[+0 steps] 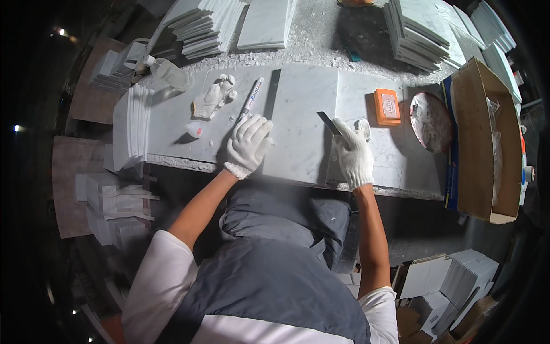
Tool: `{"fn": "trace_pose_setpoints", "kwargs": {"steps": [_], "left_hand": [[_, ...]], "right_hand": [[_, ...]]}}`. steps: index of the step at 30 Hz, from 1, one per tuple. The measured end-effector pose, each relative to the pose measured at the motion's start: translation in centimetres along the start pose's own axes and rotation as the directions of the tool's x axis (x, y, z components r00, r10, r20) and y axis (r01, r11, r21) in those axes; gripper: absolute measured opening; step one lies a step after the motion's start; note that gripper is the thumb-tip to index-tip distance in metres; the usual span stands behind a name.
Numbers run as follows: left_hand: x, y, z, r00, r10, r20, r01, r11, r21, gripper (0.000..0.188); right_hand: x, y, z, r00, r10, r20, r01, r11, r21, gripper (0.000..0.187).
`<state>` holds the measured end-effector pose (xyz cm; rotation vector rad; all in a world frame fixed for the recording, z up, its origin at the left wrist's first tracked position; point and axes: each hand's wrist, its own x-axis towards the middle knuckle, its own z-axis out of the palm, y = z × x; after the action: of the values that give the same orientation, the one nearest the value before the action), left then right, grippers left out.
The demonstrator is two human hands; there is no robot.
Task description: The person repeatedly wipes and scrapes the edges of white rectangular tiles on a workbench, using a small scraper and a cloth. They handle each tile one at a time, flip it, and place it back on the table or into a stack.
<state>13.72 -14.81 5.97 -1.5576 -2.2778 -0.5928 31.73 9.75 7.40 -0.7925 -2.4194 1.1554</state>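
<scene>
A pale grey-veined marble tile (302, 109) lies before me, raised above the slabs around it. My left hand (248, 144), in a white knit glove, rests at the tile's left edge with its fingers stretched out and holding nothing. Past its fingertips lies a white paint marker (252, 98). My right hand (353, 153), gloved likewise, is closed around a thin dark flat blade (328, 122) at the tile's right edge. The blade points up and left over the tile; the glove hides its near end.
An orange box (387, 107), a round dish of white paste (429, 122) and an open cardboard box (484, 143) stand to the right. Left are a spare glove (214, 96), a clear bottle (170, 74) and upright tiles (133, 123). Tile stacks (207, 26) line the dusty far side.
</scene>
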Motion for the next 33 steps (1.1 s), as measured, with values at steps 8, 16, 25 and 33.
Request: {"fn": "trace_pose_setpoints", "kwargs": {"steps": [8,16,25,33], "left_hand": [[-0.1,-0.3,0.6,1.000,0.005,0.016,-0.006,1.000,0.027,0.041],[-0.4,-0.5,1.0,1.000,-0.012,0.005,0.012,1.000,0.013,0.040],[-0.7,-0.8,0.9,0.999,-0.009,0.051,0.010,0.999,-0.033,0.041],[-0.7,-1.0,1.0,1.000,0.013,0.013,-0.012,0.998,-0.068,0.040]], "right_hand": [[2.0,-1.5,-0.4,0.948,-0.316,0.046,0.319,0.933,-0.165,0.036],[2.7,-1.3,-0.1,0.934,-0.351,0.063,0.357,0.918,-0.175,0.037],[2.0,-0.7,2.2,0.992,-0.125,0.022,0.124,0.990,0.063,0.034],[2.9,-1.0,2.8,0.997,-0.047,0.059,0.032,0.971,0.239,0.033]]}}
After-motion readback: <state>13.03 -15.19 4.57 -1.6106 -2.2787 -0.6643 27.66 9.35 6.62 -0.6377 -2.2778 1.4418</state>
